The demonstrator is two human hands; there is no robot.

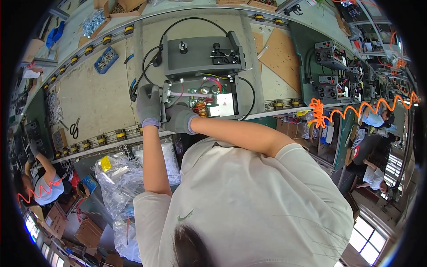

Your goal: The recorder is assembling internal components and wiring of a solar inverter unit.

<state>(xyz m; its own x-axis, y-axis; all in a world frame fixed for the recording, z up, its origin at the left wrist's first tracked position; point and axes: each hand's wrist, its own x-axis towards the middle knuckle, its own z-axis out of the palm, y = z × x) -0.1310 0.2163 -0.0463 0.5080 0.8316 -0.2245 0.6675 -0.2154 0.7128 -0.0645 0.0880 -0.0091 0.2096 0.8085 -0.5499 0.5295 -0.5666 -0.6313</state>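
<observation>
A worker's gloved left hand [150, 103] is resting along the left end panel [164, 100] of an opened electronic unit [235, 100], while the gloved right hand [180, 118] is tucking in at the near corner of that same end. Both hands' fingers are bending, but their tips are lying out of sight, so whether either is actually gripping cannot be told. The unit is sitting just right of the left hand and directly beyond the right, probably so that two hands can be steadying one panel. Its insides are facing up, exposing a copper coil [201, 109] just right of the right hand (a white sheet [222, 104] is covering parts farther right). Beyond the hands, a grey housing [195, 66] is lying close behind the unit, seemingly because the cables are leaving little slack. A black cable [191, 18] is arching over its far side. Well left of the left hand, a blue bin [106, 60] and scissors [74, 128] are waiting, apparently set aside to be leaving elbow room.
</observation>
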